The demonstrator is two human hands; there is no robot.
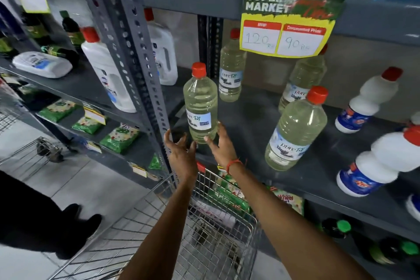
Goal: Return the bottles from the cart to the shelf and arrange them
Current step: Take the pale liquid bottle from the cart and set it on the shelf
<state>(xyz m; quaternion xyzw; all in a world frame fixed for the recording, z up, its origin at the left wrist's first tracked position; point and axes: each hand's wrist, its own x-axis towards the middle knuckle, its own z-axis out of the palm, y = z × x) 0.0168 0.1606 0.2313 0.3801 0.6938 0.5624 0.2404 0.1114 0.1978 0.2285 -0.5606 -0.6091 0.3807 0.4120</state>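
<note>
A clear bottle (200, 103) with a red cap stands up near the front edge of the gray shelf (247, 120). Both hands reach up to its base. The left hand (181, 151) is at 8 o'clock from the bottle, fingers spread, with the fingertips close to the bottom of the bottle; I cannot tell if they touch it. The right hand (222, 145) is at 4 o'clock, its fingers lying along the lower side of the bottle, loose and not wrapped around it. A red thread (234, 164) is tied on the right wrist. 3 more clear bottles stand on the same shelf: 1 at 1 o'clock (231, 68) behind the first, 1 at 3 o'clock (295, 129) near the front, and 1 (302, 79) farther back, partly hidden by a yellow price tag (287, 36) that shows 120 and 90. White bottles (368, 102) with red caps stand at the far right of the shelf. White jugs (106, 70) sit at 9 o'clock past the gray post (138, 52). The wire cart (218, 223) is at 6 o'clock, under the arms. Green packs (119, 138) lie on a lower shelf to the left.
</note>
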